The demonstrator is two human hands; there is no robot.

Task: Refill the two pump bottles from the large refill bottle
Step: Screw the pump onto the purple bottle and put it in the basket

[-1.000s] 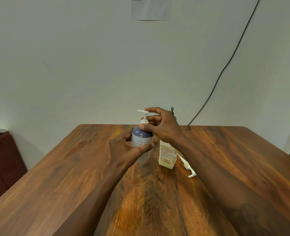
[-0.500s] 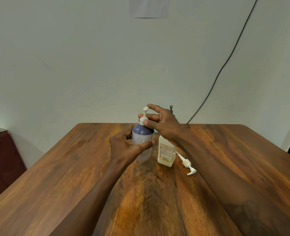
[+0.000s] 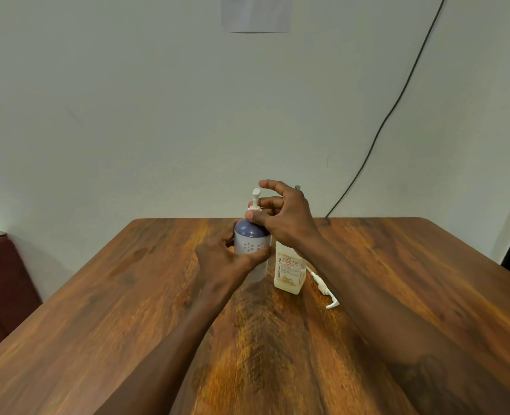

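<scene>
The left hand (image 3: 224,259) is wrapping around the body of the purple-topped pump bottle (image 3: 252,250), which is standing upright on the wooden table (image 3: 128,295). The right hand (image 3: 283,217) is pinching the collar of its white pump (image 3: 255,199). Just to the right, a yellowish bottle (image 3: 289,272) is standing uncapped, with a loose pump (image 3: 322,287) lying beside it.

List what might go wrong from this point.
1. The right hand twists the pump collar of the purple-topped bottle; if the left hand slips, it may tip.
2. The open yellowish bottle stands right beside it and could get knocked over.
3. The loose pump lies under the right forearm.
</scene>
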